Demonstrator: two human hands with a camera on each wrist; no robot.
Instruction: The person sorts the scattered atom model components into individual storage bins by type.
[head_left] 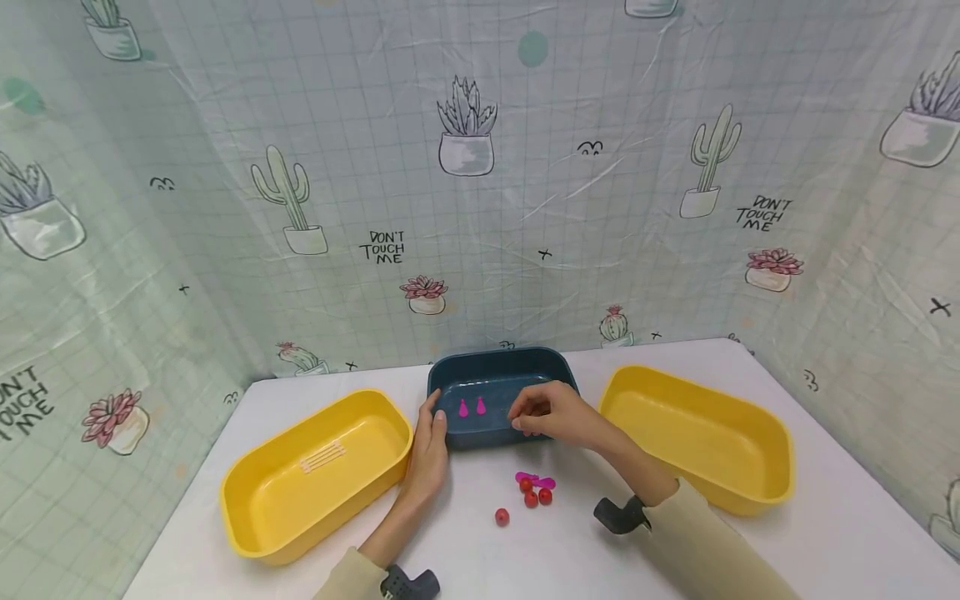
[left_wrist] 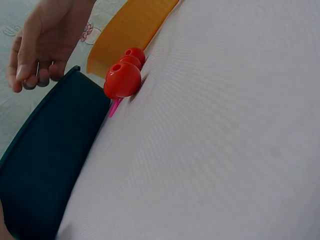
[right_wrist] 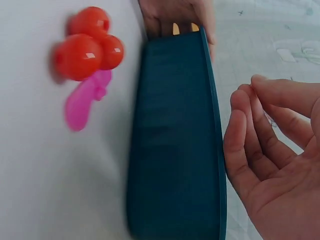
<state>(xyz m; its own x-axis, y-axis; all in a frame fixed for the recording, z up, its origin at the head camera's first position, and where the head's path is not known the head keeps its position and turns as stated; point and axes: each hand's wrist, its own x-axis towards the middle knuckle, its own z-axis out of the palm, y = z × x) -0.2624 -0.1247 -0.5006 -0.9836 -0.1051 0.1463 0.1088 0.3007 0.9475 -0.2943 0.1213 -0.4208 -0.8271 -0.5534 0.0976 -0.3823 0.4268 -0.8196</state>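
Observation:
A dark blue bin point(head_left: 491, 437) stands at the middle back of the table, with two pink teardrop-shaped pieces point(head_left: 472, 407) inside. My left hand point(head_left: 429, 454) holds the bin's left end, its thumb at the rim. Over the bin's right part is my right hand point(head_left: 555, 411), thumb tip meeting the fingertips. Nothing shows between those fingertips in the right wrist view. A small reddish spot shows just below this hand in the head view. On the table in front of the bin lie several red beads point(left_wrist: 123, 79) with holes and pink lobed pieces point(right_wrist: 82, 102).
Left of the blue bin stands a yellow bin point(head_left: 255, 546) with several thin pale sticks point(head_left: 322, 457) in it. Another yellow bin point(head_left: 750, 492) stands on the right, beside my right forearm. A printed cloth point(head_left: 525, 208) hangs behind the white table point(head_left: 480, 567).

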